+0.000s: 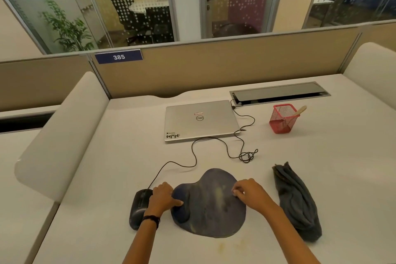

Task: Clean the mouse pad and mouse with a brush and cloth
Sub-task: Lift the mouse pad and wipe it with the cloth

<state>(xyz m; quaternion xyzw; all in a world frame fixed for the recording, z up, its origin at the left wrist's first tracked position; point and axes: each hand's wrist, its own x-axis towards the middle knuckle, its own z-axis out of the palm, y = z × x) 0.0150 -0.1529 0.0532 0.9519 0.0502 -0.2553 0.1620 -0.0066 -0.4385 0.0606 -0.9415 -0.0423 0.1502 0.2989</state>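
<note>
Mouse pad (211, 203): dark blue, irregular outline, flat on the bench (107, 156) at the near edge; raised wrist rest on its left side; pale worn streaks down the middle.
Left hand (164, 197): lies on the wrist rest, fingers loosely curled, pressing down and gripping nothing.
Right hand (249, 194): on the pad's right edge, fingertips drawn together as if pinching the rim; whether it truly has hold, cannot tell.
Mouse (139, 208): black, corded, just left of the pad, partly behind the left wrist.
Cloth (297, 201): grey, bundled, lying just right of the pad, untouched.
Brush (300, 110): probably the pale handle leaning out of the red mesh holder (280, 119) far right; head hidden.
Handling: pad looks thin, floppy, light, likely to slide; best pinned at the rest and lifted by an edge. Mouse hard, smooth; mind the cord.
</note>
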